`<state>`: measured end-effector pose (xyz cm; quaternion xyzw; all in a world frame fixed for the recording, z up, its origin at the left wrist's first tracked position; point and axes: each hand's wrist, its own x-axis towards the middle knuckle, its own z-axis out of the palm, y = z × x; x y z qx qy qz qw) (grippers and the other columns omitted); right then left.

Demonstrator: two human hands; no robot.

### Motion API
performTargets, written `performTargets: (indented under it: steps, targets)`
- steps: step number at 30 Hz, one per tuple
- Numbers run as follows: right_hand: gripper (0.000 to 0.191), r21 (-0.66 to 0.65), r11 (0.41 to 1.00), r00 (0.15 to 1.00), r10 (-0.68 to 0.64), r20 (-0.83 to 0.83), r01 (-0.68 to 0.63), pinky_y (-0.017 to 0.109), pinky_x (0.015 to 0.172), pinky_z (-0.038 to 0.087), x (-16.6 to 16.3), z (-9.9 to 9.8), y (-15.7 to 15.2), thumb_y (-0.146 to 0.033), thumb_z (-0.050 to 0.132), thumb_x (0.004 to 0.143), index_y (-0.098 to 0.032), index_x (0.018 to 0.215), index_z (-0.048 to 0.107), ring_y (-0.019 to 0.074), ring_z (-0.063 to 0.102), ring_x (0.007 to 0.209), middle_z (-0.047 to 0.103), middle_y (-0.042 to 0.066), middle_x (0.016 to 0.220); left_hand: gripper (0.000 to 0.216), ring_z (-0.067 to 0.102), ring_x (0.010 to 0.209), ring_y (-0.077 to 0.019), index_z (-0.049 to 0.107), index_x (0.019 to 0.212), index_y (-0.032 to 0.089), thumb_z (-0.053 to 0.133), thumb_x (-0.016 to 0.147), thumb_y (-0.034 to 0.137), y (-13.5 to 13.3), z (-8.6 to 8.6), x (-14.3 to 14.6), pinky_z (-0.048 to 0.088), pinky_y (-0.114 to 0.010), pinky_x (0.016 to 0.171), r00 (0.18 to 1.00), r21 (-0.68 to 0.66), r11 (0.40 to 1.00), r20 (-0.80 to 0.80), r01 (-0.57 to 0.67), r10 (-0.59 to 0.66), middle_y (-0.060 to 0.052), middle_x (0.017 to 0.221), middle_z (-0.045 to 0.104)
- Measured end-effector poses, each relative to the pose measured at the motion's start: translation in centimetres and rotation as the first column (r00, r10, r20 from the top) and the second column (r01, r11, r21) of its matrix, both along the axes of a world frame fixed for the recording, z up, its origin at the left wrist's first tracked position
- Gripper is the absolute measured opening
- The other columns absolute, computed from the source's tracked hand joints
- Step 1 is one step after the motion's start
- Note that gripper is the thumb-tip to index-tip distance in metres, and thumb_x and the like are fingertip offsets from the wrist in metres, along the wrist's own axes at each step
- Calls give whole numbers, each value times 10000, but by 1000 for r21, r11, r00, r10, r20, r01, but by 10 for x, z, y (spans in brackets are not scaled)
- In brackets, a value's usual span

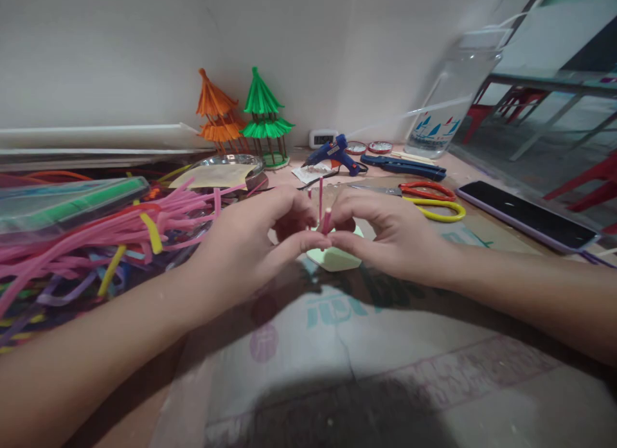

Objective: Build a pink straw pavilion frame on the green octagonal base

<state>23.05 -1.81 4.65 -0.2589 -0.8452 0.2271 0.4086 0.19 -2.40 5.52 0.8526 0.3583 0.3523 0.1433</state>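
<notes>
Both of my hands meet at the middle, over a pale green flat piece with angled corners (337, 260) lying on the work surface. My left hand (270, 232) is closed, its thumb and fingertips pressed at the foot of a short pink stick (326, 221). From the other side my right hand (385, 229) pinches at the same stick, thumb tip close to the left thumb. The short stick stands roughly upright, tilted a little. Behind it rises a thinner pink stick (321, 197). My fingers hide where the sticks meet the green piece.
Pink fuzzy strips (96, 236) pile up at left beside a plastic case (72, 200). Behind stand an orange pagoda model (216, 110), a green one (263, 114), and a blue glue gun (332, 153). Scissors (434, 207), a phone (525, 213) and a clear bottle (448, 101) are at right.
</notes>
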Motion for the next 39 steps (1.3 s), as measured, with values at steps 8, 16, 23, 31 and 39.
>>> performTargets:
  steps: [8, 16, 23, 31, 39]
  targets:
    - [271, -545, 838, 968, -105, -229, -38, 226, 508, 367, -1, -20, 5, -438, 738, 867, -192, 890, 625, 91, 481, 586, 577, -30, 731, 401, 679, 902, -256, 740, 1158, 209, 740, 870, 488, 48, -23, -22, 483, -340, 762, 905, -194, 979, -424, -66, -23, -68, 1016, 743]
    - [446, -701, 704, 954, -116, -275, -116, 196, 391, 175, 4, -40, 31, -563, 835, 757, -177, 857, 636, 44, 258, 443, 424, -98, 567, 299, 655, 1159, -249, 709, 1223, 208, 647, 958, 331, 54, -36, -17, 509, -388, 1018, 926, -232, 961, -305, 153, -221, -101, 1252, 710]
    - [415, -719, 622, 928, 36, -371, -311, 197, 407, 131, 16, -39, 69, -483, 863, 776, -185, 809, 576, 44, 179, 448, 319, -123, 543, 215, 679, 1090, -218, 789, 1125, 239, 641, 981, 301, 48, -30, -16, 513, -353, 1001, 877, -251, 932, -340, 262, -339, -74, 1177, 723]
    - [462, -687, 699, 896, -153, -417, -201, 220, 440, 177, 14, -30, 69, -501, 904, 682, -175, 832, 613, 52, 269, 470, 393, -110, 566, 230, 710, 944, -185, 791, 1135, 241, 624, 991, 305, 38, -39, -9, 540, -292, 857, 895, -266, 923, -277, 278, -349, -55, 1042, 739]
    - [174, -429, 892, 980, -188, -66, 142, 254, 560, 386, 23, -12, 14, -338, 691, 898, -198, 852, 598, 111, 515, 630, 594, -25, 719, 175, 729, 899, -200, 769, 1013, 220, 639, 987, 334, 33, -51, 2, 536, -306, 832, 944, -140, 970, -236, 200, -229, -38, 964, 798]
